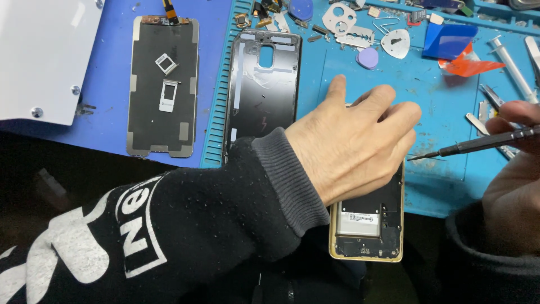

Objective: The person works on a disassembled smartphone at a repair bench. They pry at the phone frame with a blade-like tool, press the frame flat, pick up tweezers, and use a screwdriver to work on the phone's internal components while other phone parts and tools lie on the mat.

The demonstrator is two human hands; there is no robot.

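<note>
— What is lying on the blue mat [439, 186]?

— An opened phone [368, 228] with a gold rim. Its back is off, and you can see a white label on the battery inside. The top part is hidden under a hand.

— Which hand?

— The left hand [354, 143]. It lies flat on the phone with the fingers loosely spread, pressing it down, not gripping.

— And the other one?

— The right hand [514, 169] pinches a thin black screwdriver [478, 143]. The tip points left, just beside the left fingers.

— Anything else nearby?

— A black back cover [263, 84] lies to the left. Farther left, a dark screen panel [163, 84] holds two small silver card trays [167, 79]. A white box [42, 56] sits in the corner.
</note>
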